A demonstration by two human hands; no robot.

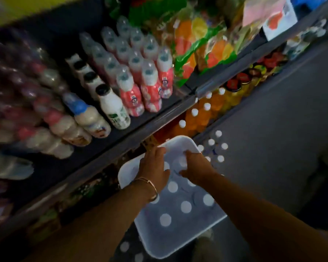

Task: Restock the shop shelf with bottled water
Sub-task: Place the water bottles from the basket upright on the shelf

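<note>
While both hands, grips unclear, reach into the crate (178, 248), orange drinks (192, 118) crowd the shelf (133, 131).

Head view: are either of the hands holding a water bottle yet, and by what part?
The right hand curls down around a bottle top in the white crate; the grip looks to be at the cap. The left hand reaches in, hold unclear.

Water bottles (186, 207) stand in a tub (180, 140) before the shelf (121, 133), more bottles (219, 146) on the floor to its right, drink bottles (140, 72) above.
</note>
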